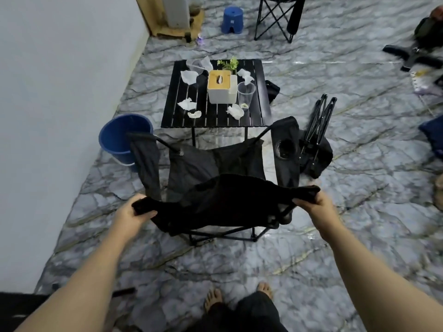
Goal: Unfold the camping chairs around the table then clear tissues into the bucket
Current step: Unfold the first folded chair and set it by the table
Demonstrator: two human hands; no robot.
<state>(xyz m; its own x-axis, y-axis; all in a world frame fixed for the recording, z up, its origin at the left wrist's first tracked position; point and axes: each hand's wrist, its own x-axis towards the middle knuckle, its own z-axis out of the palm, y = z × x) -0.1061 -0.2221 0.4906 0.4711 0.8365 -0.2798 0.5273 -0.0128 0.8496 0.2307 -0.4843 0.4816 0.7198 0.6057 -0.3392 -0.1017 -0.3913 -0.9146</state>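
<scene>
Floor point(335, 248): grey marble-pattern covering, glossy, running up to a plain pale wall point(60, 92) on the left.

Bench point(260, 116): low, black, slatted top, standing mid-room. On it lay crumpled white tissues point(186, 103), scattered over both sides; a white tissue box point(221, 88) with a wooden lid at centre; a clear plastic cup point(246, 95) just right of the box; a small green plant point(227, 63) at the far edge.

Bucket point(124, 140): blue, on the floor at the bench's near-left corner, close to the wall.

Camping chair point(215, 164): black fabric, spread open, standing just in front of the bench and facing it. Left hand point(134, 212) and right hand point(314, 202) each gripped a top corner of the backrest, fingers point(302, 201) curled tight around the fabric.

Folded chair point(316, 135): black, lying on the floor right of the bench.

Another open chair point(275, 17) stood beyond the bench, a blue stool point(232, 20) beside it. Bare feet point(213, 300) showed at the bottom edge.
</scene>
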